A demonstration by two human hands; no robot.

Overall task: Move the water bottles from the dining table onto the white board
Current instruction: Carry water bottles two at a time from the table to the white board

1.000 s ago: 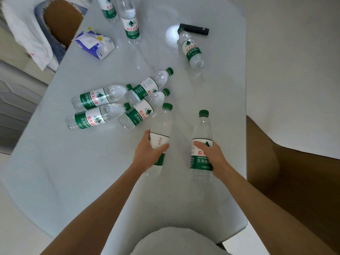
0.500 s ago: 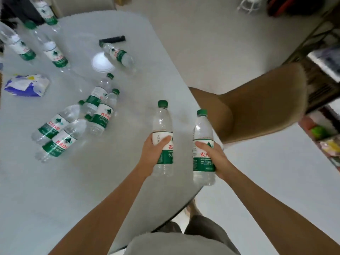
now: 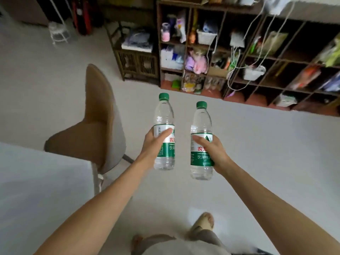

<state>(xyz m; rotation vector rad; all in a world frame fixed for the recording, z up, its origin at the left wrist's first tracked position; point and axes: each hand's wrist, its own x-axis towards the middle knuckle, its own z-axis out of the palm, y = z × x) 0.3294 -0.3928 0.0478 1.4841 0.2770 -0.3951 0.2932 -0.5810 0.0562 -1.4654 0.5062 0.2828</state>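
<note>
Since half a second ago the view has swung away from the table (image 3: 46, 181): the bottles lying on it are out of sight, only its pale corner shows at lower left, and both carried bottles now hang over the floor (image 3: 266, 153) instead of the tabletop. The left hand (image 3: 156, 142) has its grip wrapped round the label of the left water bottle (image 3: 164, 115), thumb laid across the front, the other fingers hidden behind. The right hand (image 3: 213, 150) grips the right water bottle (image 3: 201, 120) the same way at its label, thumb on the front. Both bottles stand upright, green caps up, apart from each other, clear of any surface. A brown chair (image 3: 97, 126) stands beside the table corner. Beyond the floor a dark shelf unit (image 3: 239, 52) holds blurred clutter that cannot be made out. The white board cannot be picked out. One foot (image 3: 204, 219) shows near the bottom edge.
</note>
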